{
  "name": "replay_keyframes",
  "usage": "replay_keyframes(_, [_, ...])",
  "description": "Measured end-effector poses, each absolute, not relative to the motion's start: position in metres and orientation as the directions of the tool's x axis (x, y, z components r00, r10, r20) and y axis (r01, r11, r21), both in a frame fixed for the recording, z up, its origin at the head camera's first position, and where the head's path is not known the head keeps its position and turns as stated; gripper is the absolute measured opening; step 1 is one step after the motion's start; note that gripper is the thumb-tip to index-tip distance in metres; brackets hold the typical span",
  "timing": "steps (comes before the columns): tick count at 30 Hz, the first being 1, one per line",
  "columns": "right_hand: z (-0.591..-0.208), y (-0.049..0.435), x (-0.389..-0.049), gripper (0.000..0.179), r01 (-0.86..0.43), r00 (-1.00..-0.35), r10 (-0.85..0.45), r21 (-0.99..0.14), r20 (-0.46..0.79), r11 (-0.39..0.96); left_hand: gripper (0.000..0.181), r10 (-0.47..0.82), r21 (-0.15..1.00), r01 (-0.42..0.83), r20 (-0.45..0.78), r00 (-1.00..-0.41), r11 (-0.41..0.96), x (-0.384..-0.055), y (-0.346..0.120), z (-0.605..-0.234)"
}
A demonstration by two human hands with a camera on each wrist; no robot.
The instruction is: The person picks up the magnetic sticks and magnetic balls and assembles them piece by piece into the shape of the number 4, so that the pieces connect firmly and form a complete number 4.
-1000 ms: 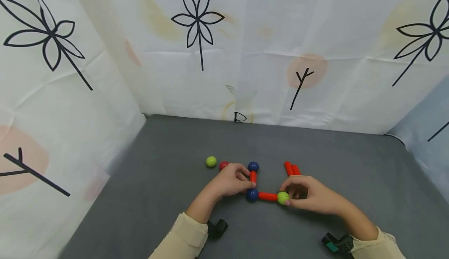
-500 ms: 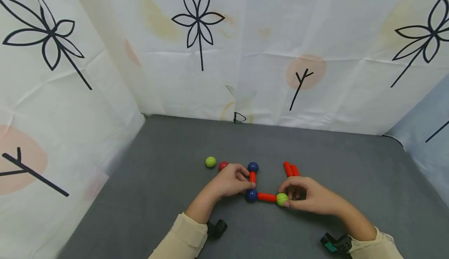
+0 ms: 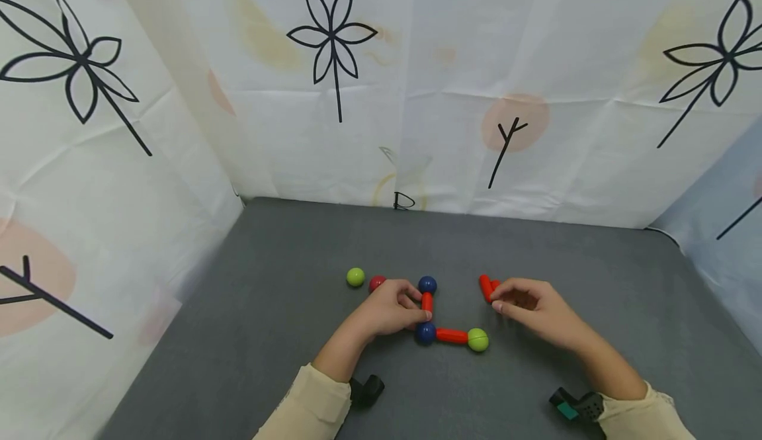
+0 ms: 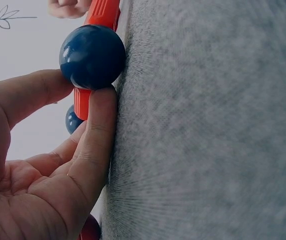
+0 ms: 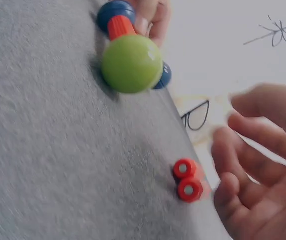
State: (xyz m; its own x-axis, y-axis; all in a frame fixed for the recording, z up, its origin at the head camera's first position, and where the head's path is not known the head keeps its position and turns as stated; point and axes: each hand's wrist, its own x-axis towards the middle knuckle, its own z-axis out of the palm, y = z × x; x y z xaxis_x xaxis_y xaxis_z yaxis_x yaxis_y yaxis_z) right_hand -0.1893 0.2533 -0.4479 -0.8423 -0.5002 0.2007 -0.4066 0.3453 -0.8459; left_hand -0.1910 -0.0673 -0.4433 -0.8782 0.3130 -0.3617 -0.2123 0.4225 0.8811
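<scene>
In the head view, my left hand (image 3: 389, 308) pinches the near blue ball (image 3: 425, 333) where it meets a red magnetic rod (image 3: 427, 303); thumb and forefinger touch that ball in the left wrist view. This rod runs back to a far blue ball (image 3: 427, 284). A second red rod (image 3: 452, 336) joins the near blue ball to a green ball (image 3: 477, 339) on the right. My right hand (image 3: 538, 311) holds nothing, its fingers loosely bent beside two loose red rods (image 5: 187, 180), whose ends show grey discs in the right wrist view.
A loose green ball (image 3: 355, 277) and a red ball (image 3: 377, 284), partly hidden by my left hand, lie at the left on the grey table (image 3: 297, 241). A white patterned cloth (image 3: 428, 149) stands behind the table.
My right hand has let go of the green ball and moved back and right to the loose red rods. My left hand stays at the near blue ball.
</scene>
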Motion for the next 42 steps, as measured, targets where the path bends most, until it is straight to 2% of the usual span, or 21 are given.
replay_keyframes(3, [-0.450,0.256,-0.191,0.014,-0.398,-0.893,-0.384,-0.808,0.234,0.435,0.029,0.313,0.878,-0.211,-0.364,-0.877,0.430,-0.191,-0.068,-0.443])
replay_keyframes(6, [-0.453,0.259,-0.193,0.021,-0.397,-0.908,-0.334,-0.774,0.253,0.493,0.029,0.310,0.876,-0.215,-0.367,-0.877,0.431,-0.191,-0.067,-0.443])
replay_keyframes(14, [-0.461,0.263,-0.198,0.038,-0.434,-0.892,-0.368,-0.727,0.262,0.533,0.029,0.309,0.880,-0.217,-0.365,-0.878,0.422,-0.191,-0.067,-0.443])
replay_keyframes(26, [-0.463,0.267,-0.200,0.029,-0.436,-0.883,-0.404,-0.737,0.239,0.517,0.030,0.307,0.874,-0.223,-0.375,-0.875,0.431,-0.191,-0.067,-0.442])
replay_keyframes(35, [-0.464,0.268,-0.200,0.034,-0.447,-0.885,-0.381,-0.713,0.266,0.540,0.029,0.308,0.875,-0.223,-0.374,-0.875,0.429,-0.191,-0.068,-0.443])
replay_keyframes(42, [-0.461,0.266,-0.198,0.036,-0.416,-0.896,-0.370,-0.753,0.245,0.510,0.030,0.305,0.877,-0.217,-0.367,-0.879,0.428,-0.191,-0.068,-0.443])
